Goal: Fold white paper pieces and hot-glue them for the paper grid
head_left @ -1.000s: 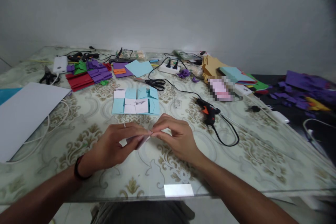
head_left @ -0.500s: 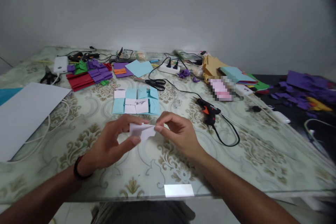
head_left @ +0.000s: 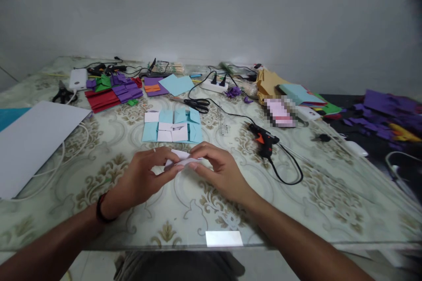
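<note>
A small folded piece of white paper [head_left: 180, 156] is held a little above the table, between both hands. My left hand [head_left: 140, 173] pinches its left part between thumb and fingers. On the right part, my right hand [head_left: 219, 167] is closed with thumb and forefinger, and the two hands' fingertips nearly meet. Fingers partly cover the paper. Just beyond the hands lies a light blue folded paper piece [head_left: 150, 132] with white paper sections on it. Near the table's front edge rests a white paper strip [head_left: 224, 238].
A black glue gun [head_left: 265, 140] with its looped cord lies right of my hands. Scissors [head_left: 198, 104] and a power strip [head_left: 214, 85] sit farther back. Folded red paper [head_left: 103, 100] is at back left, a large white sheet [head_left: 42, 145] at left, a pixelated phone-like object [head_left: 280, 112] at right.
The paper has been turned and folded flatter between my fingers. My right fingertips have moved left, closer to the left hand's. The view has shifted slightly.
</note>
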Tool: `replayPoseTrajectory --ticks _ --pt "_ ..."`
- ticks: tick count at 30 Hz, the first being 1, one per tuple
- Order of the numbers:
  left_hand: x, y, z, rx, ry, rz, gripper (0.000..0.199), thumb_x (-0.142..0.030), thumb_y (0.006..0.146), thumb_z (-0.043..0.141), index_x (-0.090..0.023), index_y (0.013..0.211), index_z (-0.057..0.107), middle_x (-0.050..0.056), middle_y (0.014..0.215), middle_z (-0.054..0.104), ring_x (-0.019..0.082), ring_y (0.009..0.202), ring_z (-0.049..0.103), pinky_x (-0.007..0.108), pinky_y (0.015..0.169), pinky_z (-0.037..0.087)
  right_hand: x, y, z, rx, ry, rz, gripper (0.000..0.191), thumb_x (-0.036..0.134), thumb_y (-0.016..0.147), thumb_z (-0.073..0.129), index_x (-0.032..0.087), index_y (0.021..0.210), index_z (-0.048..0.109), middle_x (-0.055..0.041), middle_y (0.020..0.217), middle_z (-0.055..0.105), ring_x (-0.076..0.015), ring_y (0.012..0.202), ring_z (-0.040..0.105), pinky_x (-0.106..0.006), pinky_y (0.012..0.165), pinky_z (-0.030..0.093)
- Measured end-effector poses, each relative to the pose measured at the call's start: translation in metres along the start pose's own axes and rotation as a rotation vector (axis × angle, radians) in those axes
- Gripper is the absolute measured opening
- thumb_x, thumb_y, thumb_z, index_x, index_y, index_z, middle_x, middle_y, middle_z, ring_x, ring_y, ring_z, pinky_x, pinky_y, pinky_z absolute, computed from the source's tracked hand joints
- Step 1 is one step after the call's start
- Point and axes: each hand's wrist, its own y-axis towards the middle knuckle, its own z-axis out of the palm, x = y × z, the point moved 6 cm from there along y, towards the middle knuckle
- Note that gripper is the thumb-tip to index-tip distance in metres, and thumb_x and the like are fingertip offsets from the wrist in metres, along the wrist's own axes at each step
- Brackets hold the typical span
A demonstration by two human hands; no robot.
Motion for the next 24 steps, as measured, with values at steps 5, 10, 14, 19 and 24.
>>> replayPoseTrajectory --ticks 5,10,14,19,24 --pt "-0.003 0.000 -0.005 -0.067 0.017 -0.008 0.018 -0.020 0.088 0.081 -0.021 0.102 0.070 -0.004 0.082 0.078 0.007 0.063 0.068 0.015 0.057 0.048 -0.003 -0.001 -0.004 -0.039 0.020 0.047 0.007 0.026 0.093 0.077 0.023 0.087 0.075 -0.0030 0.091 0.075 -0.0184 0.087 0.069 -0.035 0.083 0.052" --pt "-0.004 0.000 -0.006 -0.087 -0.012 -0.005 0.012 -0.019 0.090 0.079 -0.022 0.099 0.072 -0.003 0.084 0.080 0.008 0.065 0.071 0.015 0.061 0.052 -0.006 -0.004 -0.005 -0.071 0.061 0.085 0.013 0.027 0.091 0.079 0.022 0.081 0.071 -0.0012 0.085 0.073 -0.0167 0.081 0.067 -0.032 0.078 0.052" --pt "0.000 0.000 -0.008 -0.112 -0.064 -0.089 0.011 -0.019 0.089 0.080 -0.022 0.097 0.072 -0.002 0.084 0.082 0.010 0.067 0.075 0.015 0.059 0.054 -0.006 -0.004 -0.007 -0.137 0.101 0.084 0.017 0.025 0.089 0.080 0.023 0.078 0.067 0.0013 0.080 0.069 -0.0143 0.076 0.064 -0.029 0.073 0.051" --pt "0.008 -0.002 -0.008 -0.118 -0.183 -0.192 0.009 -0.018 0.090 0.078 -0.022 0.092 0.070 -0.004 0.083 0.081 0.011 0.073 0.078 0.015 0.067 0.058 -0.006 -0.004 -0.009 -0.169 0.108 0.059 0.018 0.023 0.089 0.079 0.023 0.077 0.065 0.0013 0.080 0.070 -0.0141 0.075 0.064 -0.028 0.071 0.051" --pt "0.016 -0.008 -0.004 -0.124 -0.283 -0.260 0.015 -0.024 0.092 0.077 -0.023 0.098 0.064 -0.001 0.086 0.081 0.016 0.079 0.080 0.023 0.070 0.060 -0.003 -0.006 -0.008 -0.203 0.098 0.038 0.017 0.022 0.089 0.079 0.023 0.077 0.066 0.0001 0.081 0.071 -0.0154 0.078 0.065 -0.031 0.074 0.053"
